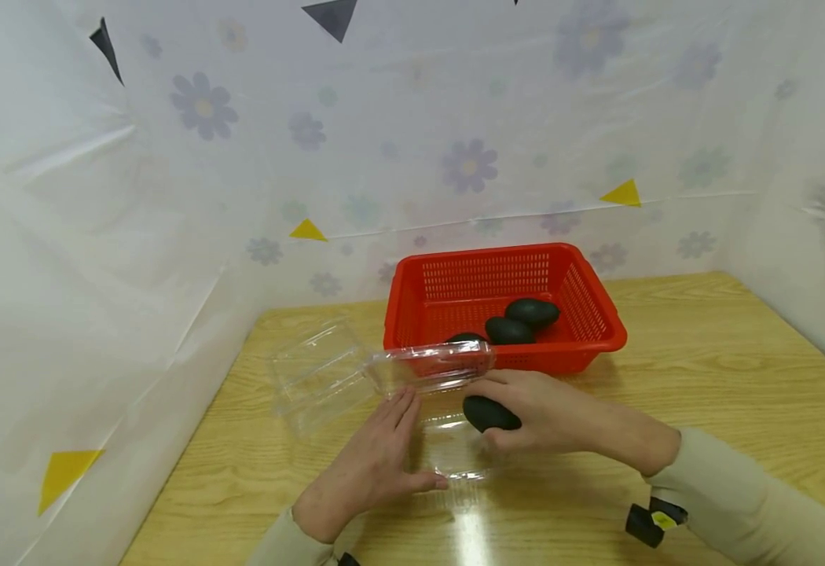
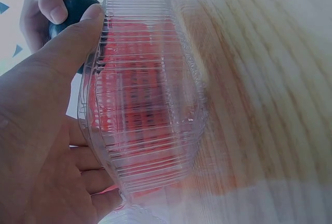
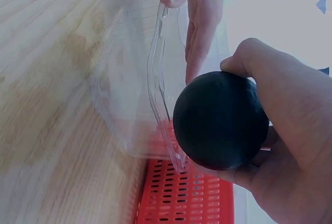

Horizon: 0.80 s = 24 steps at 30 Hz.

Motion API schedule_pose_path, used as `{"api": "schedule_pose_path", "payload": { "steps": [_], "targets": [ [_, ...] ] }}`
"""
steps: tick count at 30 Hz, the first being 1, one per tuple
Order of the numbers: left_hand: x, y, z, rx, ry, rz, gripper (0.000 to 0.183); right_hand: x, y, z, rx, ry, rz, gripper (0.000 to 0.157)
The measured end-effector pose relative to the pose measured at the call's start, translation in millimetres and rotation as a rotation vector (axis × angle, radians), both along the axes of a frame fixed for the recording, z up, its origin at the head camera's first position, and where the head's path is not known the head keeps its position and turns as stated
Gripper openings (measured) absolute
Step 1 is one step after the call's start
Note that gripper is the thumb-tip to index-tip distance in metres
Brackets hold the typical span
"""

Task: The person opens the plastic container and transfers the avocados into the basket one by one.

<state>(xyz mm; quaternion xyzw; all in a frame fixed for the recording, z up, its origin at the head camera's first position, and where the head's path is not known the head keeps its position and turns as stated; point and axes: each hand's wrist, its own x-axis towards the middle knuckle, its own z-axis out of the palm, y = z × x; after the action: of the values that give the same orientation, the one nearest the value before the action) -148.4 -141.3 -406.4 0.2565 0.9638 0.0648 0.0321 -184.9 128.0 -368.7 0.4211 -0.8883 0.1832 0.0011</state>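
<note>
My right hand [image 1: 543, 410] grips a dark avocado [image 1: 490, 413] between thumb and fingers, over the base of a clear plastic clamshell box [image 1: 455, 452]. The right wrist view shows the avocado [image 3: 220, 120] large, with the box's rim [image 3: 161, 73] beside it. My left hand [image 1: 377, 452] rests along the left side of the box with its fingers fairly straight. In the left wrist view its thumb [image 2: 78, 37] lies at the rim and the other fingers spread along the side. The raised lid [image 1: 430, 365] stands towards the basket.
Behind the box stands a red plastic basket [image 1: 582, 347] holding several dark avocados [image 1: 533, 313], one partly hidden by the lid. Another clear plastic container [image 1: 320, 369] lies at the left on the wooden table [image 1: 702, 377]. A flower-patterned sheet [image 1: 384, 157] hangs at the back and sides.
</note>
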Motion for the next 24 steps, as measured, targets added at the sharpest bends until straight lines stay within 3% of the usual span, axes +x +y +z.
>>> {"api": "schedule_pose_path", "payload": {
  "steps": [15,24],
  "targets": [
    [-0.1,-1,0.0,0.008,0.009,-0.009,0.113,-6.6,22,8.8,-0.016,0.115,-0.044,0.044],
    [0.4,0,0.0,0.0,0.008,-0.008,0.113,-7.3,31,14.9,0.004,0.112,-0.065,0.046]
  ]
}}
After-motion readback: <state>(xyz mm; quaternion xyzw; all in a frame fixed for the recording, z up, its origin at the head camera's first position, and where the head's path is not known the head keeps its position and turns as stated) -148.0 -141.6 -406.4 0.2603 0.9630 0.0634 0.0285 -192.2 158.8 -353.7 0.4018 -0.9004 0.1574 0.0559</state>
